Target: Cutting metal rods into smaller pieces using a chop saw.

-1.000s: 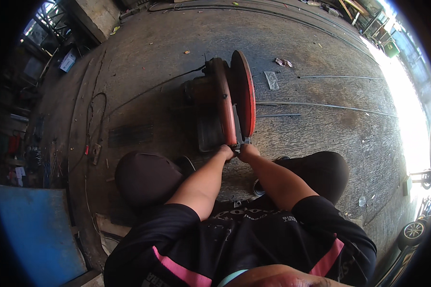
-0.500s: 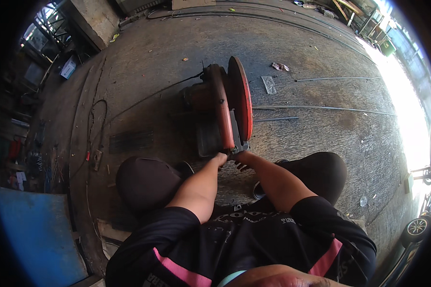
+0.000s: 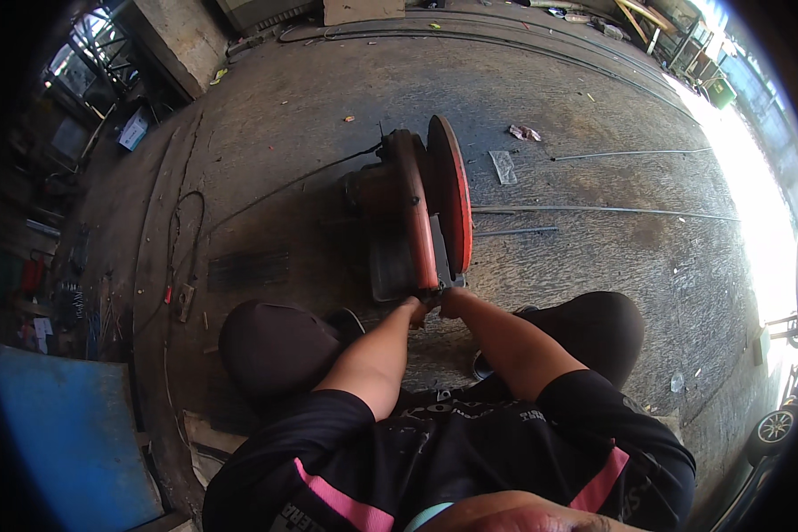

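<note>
A red cut-off saw [image 3: 424, 253] stands on the ground in front of me, with a large round red-rimmed guard [image 3: 460, 208] on its right side. A dark motor body [image 3: 363, 195] sits at its left. My left hand [image 3: 416, 310] is at the saw's near end, with its fingers curled in below the red arm. Close beside it, my right hand [image 3: 453, 304] is closed against the small metal fitting at the same end. What lies within the fingers of both hands is too small and shaded to make out.
A thin metal rod [image 3: 612, 210] and a shorter rod [image 3: 528, 231] extend right from the saw. A cable [image 3: 275, 186] runs off to its left. A blue metal sheet [image 3: 66, 434] is at lower left, a wheel [image 3: 773, 426] at lower right. My bent knees flank the saw's near end.
The view has shifted slightly, so the saw appears a little lower. My right hand's fingers, spread before, are now curled in at the fitting. My left hand stays at the saw's near end.
</note>
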